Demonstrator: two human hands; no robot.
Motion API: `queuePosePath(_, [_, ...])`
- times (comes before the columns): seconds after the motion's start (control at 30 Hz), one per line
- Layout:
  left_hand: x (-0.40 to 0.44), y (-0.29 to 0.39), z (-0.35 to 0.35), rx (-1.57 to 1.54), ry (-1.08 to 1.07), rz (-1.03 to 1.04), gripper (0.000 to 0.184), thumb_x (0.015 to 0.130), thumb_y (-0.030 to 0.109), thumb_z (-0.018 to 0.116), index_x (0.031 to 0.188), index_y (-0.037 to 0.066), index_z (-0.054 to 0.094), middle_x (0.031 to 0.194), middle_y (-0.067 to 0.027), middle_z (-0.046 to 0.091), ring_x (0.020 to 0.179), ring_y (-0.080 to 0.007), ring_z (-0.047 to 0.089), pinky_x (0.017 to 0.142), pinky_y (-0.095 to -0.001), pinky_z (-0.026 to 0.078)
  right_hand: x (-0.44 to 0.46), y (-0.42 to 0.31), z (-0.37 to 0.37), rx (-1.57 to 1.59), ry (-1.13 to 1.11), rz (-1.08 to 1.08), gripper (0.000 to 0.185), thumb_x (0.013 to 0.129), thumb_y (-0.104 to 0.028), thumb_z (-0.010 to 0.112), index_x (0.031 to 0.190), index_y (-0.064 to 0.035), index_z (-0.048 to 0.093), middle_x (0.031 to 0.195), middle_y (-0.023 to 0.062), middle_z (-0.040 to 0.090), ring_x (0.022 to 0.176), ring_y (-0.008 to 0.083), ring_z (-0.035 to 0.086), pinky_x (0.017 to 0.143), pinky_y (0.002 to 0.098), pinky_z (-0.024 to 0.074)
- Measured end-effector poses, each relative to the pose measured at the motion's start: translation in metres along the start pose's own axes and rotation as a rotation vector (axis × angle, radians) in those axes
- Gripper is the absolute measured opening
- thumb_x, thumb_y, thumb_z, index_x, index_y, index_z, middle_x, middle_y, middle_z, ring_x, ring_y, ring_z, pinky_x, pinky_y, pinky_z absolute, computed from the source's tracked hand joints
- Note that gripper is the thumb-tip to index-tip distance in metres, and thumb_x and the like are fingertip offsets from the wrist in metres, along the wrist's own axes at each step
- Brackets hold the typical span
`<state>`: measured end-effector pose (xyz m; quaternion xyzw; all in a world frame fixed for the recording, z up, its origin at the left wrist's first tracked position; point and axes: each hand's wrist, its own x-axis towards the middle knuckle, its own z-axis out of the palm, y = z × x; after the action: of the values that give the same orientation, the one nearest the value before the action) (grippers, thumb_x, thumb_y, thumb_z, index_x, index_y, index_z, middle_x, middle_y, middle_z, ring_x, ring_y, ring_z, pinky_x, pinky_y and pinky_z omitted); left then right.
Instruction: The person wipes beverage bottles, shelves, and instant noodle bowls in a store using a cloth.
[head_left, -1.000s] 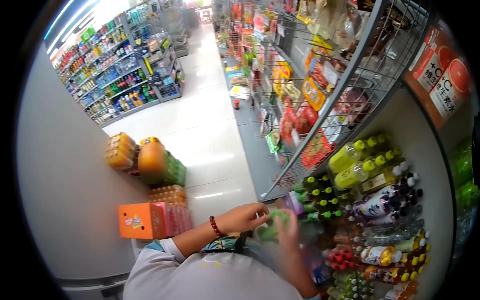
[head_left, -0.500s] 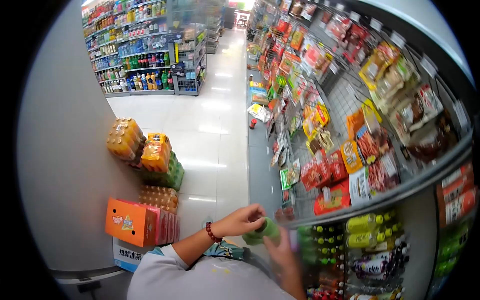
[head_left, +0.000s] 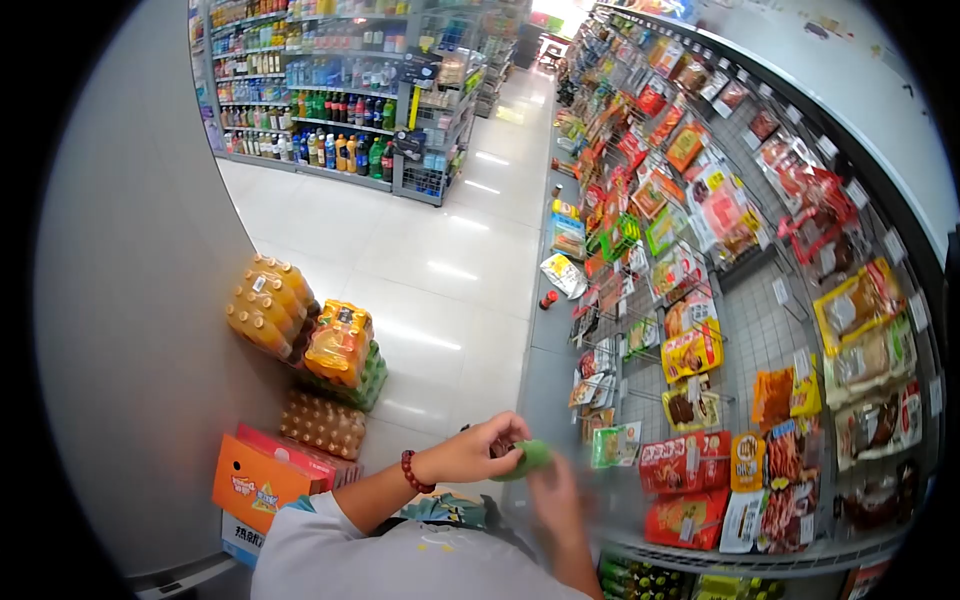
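Left hand (head_left: pixel 482 448) grips a green item (head_left: pixel 532 458) — slack fingers could drop it; right hand (head_left: pixel 556 497), at its five o'clock — grip too blurred to tell.

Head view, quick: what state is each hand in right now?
Left hand: closed, fingers curled on a green item.
Right hand: blurred beside it; whether its grip is open or closed cannot be told.
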<state>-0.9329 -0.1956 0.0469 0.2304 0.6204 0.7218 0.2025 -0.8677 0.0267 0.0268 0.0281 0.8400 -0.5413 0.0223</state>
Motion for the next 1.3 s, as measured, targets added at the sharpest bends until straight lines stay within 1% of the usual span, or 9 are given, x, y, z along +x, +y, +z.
queuePosePath(0.2, [0.032, -0.007, -0.048, -0.039, 0.084, -0.041, 0.027, 0.100, 0.007, 0.065, 0.124, 0.005, 0.053, 0.107, -0.0023, 0.062, 0.097, -0.0088, 0.062, 0.084, -0.0269, 0.053, 0.072, 0.026, 0.017, -0.062, -0.137, 0.086, 0.037, 0.096, -0.017, 0.076, 0.127, 0.0010, 0.066, 0.120, 0.0142, 0.070, 0.114, 0.0227, 0.069, 0.099, 0.0363, 0.0550])
queuePosePath(0.37, [0.067, -0.010, -0.073, 0.016, 0.224, -0.032, 0.030, 0.096, 0.005, 0.066, 0.123, 0.005, 0.055, 0.107, -0.0025, 0.061, 0.096, -0.0089, 0.061, 0.084, -0.0262, 0.053, 0.153, 0.040, 0.022, 0.103, -0.470, -0.032, 0.028, 0.097, -0.015, 0.075, 0.119, 0.0012, 0.069, 0.116, 0.0126, 0.070, 0.105, 0.0218, 0.069, 0.093, 0.0330, 0.0554])
queuePosePath(0.5, [0.107, 0.005, -0.095, 0.118, 0.403, -0.053, 0.031, 0.093, 0.002, 0.065, 0.123, 0.004, 0.055, 0.106, -0.0022, 0.060, 0.097, -0.0085, 0.060, 0.086, -0.0256, 0.052, 0.227, 0.031, 0.009, 0.081, -0.451, 0.031, 0.022, 0.098, -0.013, 0.074, 0.114, 0.0011, 0.070, 0.110, 0.0100, 0.072, 0.102, 0.0186, 0.070, 0.090, 0.0311, 0.0556])
queuePosePath(0.57, [0.132, 0.019, -0.105, 0.279, 0.544, -0.051, 0.034, 0.090, -0.002, 0.064, 0.122, 0.004, 0.056, 0.104, -0.0011, 0.057, 0.096, -0.0082, 0.058, 0.088, -0.0255, 0.051, 0.269, 0.019, -0.006, 0.235, -0.355, 0.087, 0.017, 0.098, -0.014, 0.074, 0.108, 0.0004, 0.071, 0.102, 0.0062, 0.072, 0.101, 0.0141, 0.069, 0.089, 0.0298, 0.0550])
queuePosePath(0.7, [0.179, 0.024, -0.118, 0.496, 0.683, 0.003, 0.035, 0.086, -0.002, 0.063, 0.120, 0.004, 0.058, 0.093, -0.0024, 0.052, 0.083, -0.0112, 0.053, 0.075, -0.0267, 0.049, 0.352, 0.025, -0.030, 0.196, -0.353, -0.067, 0.018, 0.099, -0.017, 0.075, 0.104, -0.0005, 0.070, 0.098, 0.0032, 0.071, 0.087, 0.0104, 0.064, 0.083, 0.0282, 0.0530])
queuePosePath(0.87, [0.218, 0.023, -0.132, 0.541, 0.790, -0.085, 0.033, 0.085, 0.000, 0.065, 0.118, 0.004, 0.061, 0.092, -0.0038, 0.053, 0.083, -0.0142, 0.052, 0.078, -0.0282, 0.049, 0.418, 0.012, -0.040, 0.114, -0.433, -0.142, 0.019, 0.101, -0.020, 0.071, 0.099, -0.0014, 0.068, 0.087, 0.0014, 0.070, 0.084, 0.0106, 0.062, 0.077, 0.0270, 0.0512])
queuePosePath(1.07, [0.251, 0.022, -0.181, 0.531, 0.774, -0.130, 0.026, 0.090, -0.001, 0.067, 0.115, 0.004, 0.070, 0.096, -0.0041, 0.059, 0.090, -0.0139, 0.059, 0.084, -0.0283, 0.051, 0.460, 0.010, -0.031, 0.102, -0.582, -0.021, 0.017, 0.108, -0.020, 0.063, 0.105, -0.0033, 0.064, 0.090, -0.0007, 0.068, 0.085, 0.0054, 0.061, 0.074, 0.0233, 0.0493])
queuePosePath(1.17, [0.265, 0.029, -0.218, 0.524, 0.727, -0.053, 0.023, 0.093, 0.000, 0.068, 0.114, 0.006, 0.073, 0.096, -0.0046, 0.061, 0.092, -0.0152, 0.059, 0.085, -0.0286, 0.051, 0.471, -0.010, -0.017, 0.334, -0.609, 0.130, 0.017, 0.109, -0.020, 0.061, 0.112, -0.0039, 0.063, 0.096, -0.0005, 0.068, 0.086, 0.0044, 0.061, 0.075, 0.0222, 0.0489])
queuePosePath(1.3, [0.273, 0.038, -0.272, 0.560, 0.795, 0.009, 0.023, 0.094, 0.003, 0.070, 0.115, 0.009, 0.074, 0.092, -0.0033, 0.057, 0.088, -0.0167, 0.057, 0.083, -0.0283, 0.049, 0.502, -0.043, 0.006, 0.290, -0.708, 0.152, 0.019, 0.108, -0.020, 0.062, 0.117, -0.0033, 0.062, 0.101, 0.0011, 0.069, 0.088, 0.0056, 0.062, 0.078, 0.0224, 0.0499])
